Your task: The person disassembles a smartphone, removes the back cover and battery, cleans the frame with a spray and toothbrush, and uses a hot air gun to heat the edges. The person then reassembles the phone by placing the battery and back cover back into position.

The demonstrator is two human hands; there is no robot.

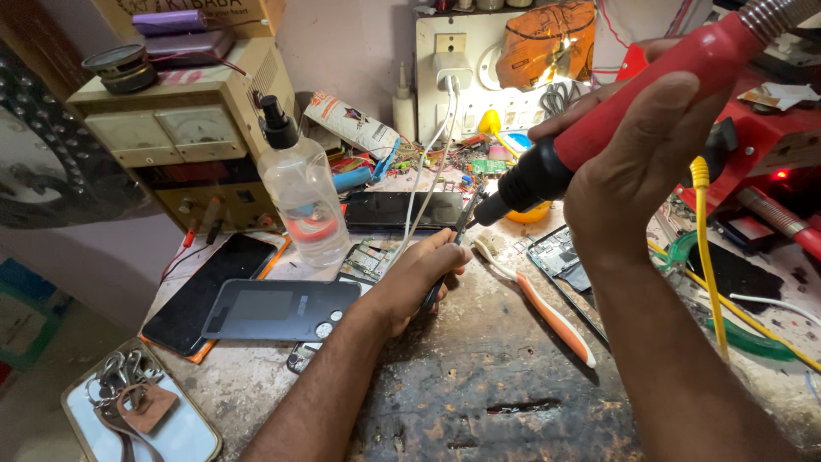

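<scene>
Right hand (637,158) gripping red hot-air handle (650,94), nozzle aimed down; left hand (419,278) closed on dark tweezers (451,248) just beside circuit board (369,259) on workbench (479,385).

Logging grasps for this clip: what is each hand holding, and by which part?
The right hand grips the red hot-air tool around its red handle. The left hand pinches thin dark tweezers near their lower end.

Bare worn benchtop (496,385) lies open near the edge; spray bottle (299,192), phones (274,308) and toothbrush (547,312) crowd behind.
</scene>
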